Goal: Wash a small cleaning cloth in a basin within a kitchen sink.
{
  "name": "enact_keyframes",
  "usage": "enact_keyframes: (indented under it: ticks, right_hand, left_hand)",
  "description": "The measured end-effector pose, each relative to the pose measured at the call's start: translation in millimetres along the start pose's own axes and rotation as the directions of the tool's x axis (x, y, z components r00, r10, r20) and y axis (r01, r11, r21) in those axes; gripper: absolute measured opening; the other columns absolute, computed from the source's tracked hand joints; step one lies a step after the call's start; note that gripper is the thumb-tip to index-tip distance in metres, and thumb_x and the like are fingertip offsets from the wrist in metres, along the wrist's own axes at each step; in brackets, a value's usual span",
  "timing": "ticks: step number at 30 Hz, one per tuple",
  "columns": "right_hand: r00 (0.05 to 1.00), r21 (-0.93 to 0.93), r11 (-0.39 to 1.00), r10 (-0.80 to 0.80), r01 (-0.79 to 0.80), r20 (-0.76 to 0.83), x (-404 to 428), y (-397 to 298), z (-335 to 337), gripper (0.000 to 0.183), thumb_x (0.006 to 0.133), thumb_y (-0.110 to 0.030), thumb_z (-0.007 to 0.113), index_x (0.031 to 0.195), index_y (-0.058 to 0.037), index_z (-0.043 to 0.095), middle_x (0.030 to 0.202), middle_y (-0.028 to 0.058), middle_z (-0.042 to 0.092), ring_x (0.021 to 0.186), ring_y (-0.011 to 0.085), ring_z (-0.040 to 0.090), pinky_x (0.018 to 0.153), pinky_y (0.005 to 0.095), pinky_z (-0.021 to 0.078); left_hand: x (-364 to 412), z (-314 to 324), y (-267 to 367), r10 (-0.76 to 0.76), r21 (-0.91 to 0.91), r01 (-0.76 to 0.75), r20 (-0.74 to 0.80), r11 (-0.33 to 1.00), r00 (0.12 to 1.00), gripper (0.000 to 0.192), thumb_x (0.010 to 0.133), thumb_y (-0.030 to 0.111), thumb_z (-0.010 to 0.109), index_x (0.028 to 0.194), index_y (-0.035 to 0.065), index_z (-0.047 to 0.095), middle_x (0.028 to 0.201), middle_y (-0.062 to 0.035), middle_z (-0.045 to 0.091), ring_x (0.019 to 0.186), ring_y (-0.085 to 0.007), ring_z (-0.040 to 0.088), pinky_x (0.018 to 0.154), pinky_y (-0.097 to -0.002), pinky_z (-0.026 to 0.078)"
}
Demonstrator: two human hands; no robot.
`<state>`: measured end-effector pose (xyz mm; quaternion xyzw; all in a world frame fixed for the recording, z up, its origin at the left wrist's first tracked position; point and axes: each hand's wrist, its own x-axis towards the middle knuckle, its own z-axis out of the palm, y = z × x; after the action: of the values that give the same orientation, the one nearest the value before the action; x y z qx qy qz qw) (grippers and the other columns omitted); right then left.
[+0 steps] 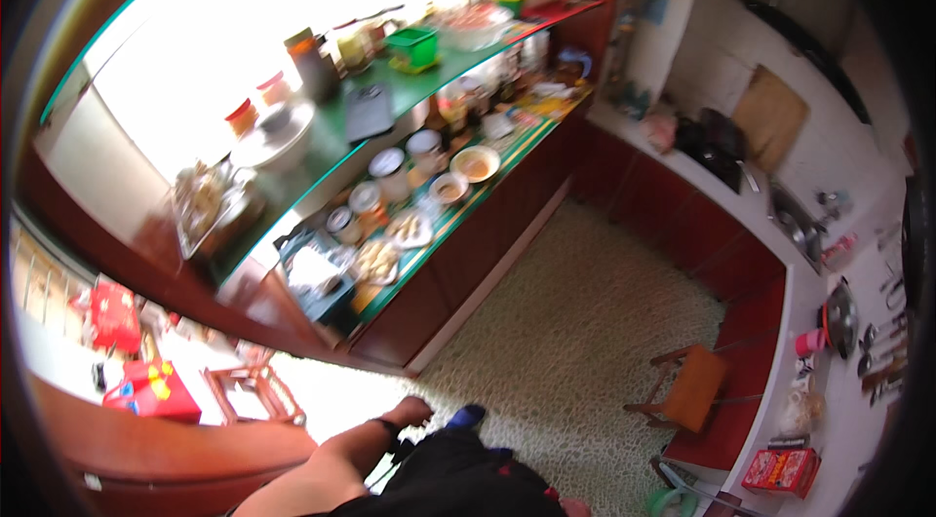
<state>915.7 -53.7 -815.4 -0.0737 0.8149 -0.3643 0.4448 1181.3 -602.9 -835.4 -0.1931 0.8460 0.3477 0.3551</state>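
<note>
My left hand [411, 412] hangs low over the bright floor by the doorway, with a dark band on its wrist. Its fingers look curled, but blur hides whether anything is in them. Beside it a foot in a blue slipper [466, 416] shows past my dark clothing [446, 477]. Of my right hand [575, 507] only a small patch of skin appears at the bottom edge. Ahead stands a counter with a green top [428, 243], bearing two bowls of food [475, 164], two plates of pale pieces [378, 261] and several lidded jars [389, 170].
Above the counter, a glass shelf [409, 97] carries a green basket [412, 45] and a dark flat device [368, 112]. A wooden chair [691, 387] stands by red cabinets at right. Past it are a sink [793, 224] and a red box [781, 472]. Red bags [151, 389] lie beyond the doorway.
</note>
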Motion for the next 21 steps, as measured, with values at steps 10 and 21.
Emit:
enact_keyframes:
  ticks: [10, 21]
  right_hand:
    - [0.897, 0.358, 0.842, 0.441, -0.404, -0.023, 19.3, -4.0, -5.0, 0.029, 0.088, -0.030, 0.057, 0.085, -0.0021, 0.064, 0.074, 0.0249, 0.061, 0.072, 0.0431, 0.059, 0.062, 0.0540, 0.0431]
    - [0.980, 0.122, 0.982, 0.156, -0.141, -0.126, 80.9, 19.5, -36.9, 0.029, 0.088, -0.030, 0.057, 0.086, -0.0024, 0.065, 0.076, 0.0255, 0.062, 0.075, 0.0429, 0.061, 0.065, 0.0548, 0.0452]
  left_hand:
    - [-5.2, -49.5, 98.1, -0.459, -0.831, 0.272, 0.023, 0.485, 0.888, 0.024, 0.089, 0.022, 0.068, 0.096, -0.0010, 0.072, 0.084, -0.0119, 0.074, 0.068, -0.0225, 0.073, 0.054, -0.0323, 0.056]
    - [51.9, -92.7, 101.4, -0.533, -0.812, 0.384, 0.109, 0.439, 0.839, 0.029, 0.091, 0.022, 0.067, 0.103, -0.0040, 0.071, 0.091, -0.0133, 0.076, 0.071, -0.0240, 0.074, 0.058, -0.0341, 0.058]
